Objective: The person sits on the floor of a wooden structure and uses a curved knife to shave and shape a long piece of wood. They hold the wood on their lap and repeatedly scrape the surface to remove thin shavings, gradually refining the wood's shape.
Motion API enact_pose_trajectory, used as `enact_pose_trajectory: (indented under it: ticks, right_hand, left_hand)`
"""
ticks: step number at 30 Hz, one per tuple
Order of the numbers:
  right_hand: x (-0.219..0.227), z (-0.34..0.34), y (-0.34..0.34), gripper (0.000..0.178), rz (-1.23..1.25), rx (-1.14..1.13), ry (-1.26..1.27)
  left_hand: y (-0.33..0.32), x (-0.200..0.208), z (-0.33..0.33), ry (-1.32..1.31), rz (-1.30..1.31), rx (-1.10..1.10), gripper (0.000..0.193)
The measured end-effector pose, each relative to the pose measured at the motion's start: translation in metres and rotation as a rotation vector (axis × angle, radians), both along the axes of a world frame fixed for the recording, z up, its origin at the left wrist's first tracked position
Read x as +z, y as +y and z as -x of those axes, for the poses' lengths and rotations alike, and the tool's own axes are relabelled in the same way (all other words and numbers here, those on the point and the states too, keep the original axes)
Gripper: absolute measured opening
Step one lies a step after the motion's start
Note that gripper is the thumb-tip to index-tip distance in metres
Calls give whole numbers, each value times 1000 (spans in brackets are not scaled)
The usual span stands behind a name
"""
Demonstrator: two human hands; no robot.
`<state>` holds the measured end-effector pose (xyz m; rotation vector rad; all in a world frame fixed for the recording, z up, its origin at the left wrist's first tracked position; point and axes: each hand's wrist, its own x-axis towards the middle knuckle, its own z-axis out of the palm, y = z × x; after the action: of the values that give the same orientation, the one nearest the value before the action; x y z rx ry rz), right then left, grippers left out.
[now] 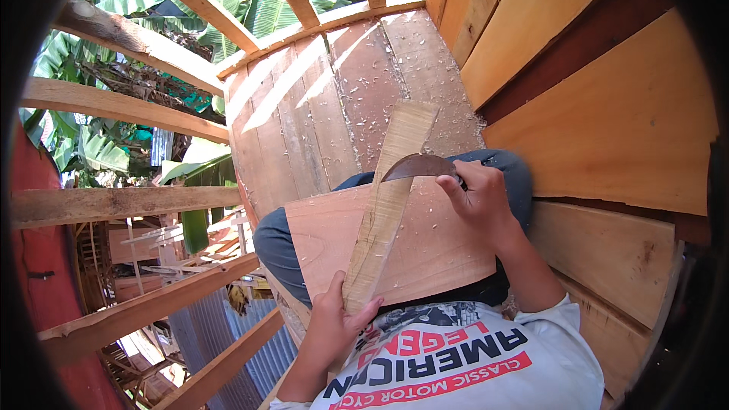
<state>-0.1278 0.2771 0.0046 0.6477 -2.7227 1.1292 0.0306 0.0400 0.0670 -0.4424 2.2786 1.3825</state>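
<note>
My left hand [344, 313] grips the near end of a long pale strip of wood [377, 235], which slants away from me to the upper right. In my right hand [477, 196] is a knife with a dark curved blade [419, 168]; its handle is mostly hidden by my fingers. The blade lies across the strip past its middle, its tip near the left edge. Under the strip, a wide reddish wooden board [448, 247] rests flat over my crossed legs.
Wood shavings are scattered on the plank floor [288, 137] and a few on the board. Wooden rails [129, 205] with gaps between them stand at the left, banana leaves beyond. Wide wooden planks [607, 114] form the wall close on my right.
</note>
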Motion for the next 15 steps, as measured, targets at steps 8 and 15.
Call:
enact_pose_trajectory:
  ticks: [8, 15]
  right_hand:
    - [-4, 4, 8, 48, 78, 27, 103]
    - [-1, 4, 3, 46, 44, -41, -33]
  left_hand:
    - [4, 3, 2, 29, -53, -66, 49]
    - [-1, -4, 2, -12, 2, -18, 47]
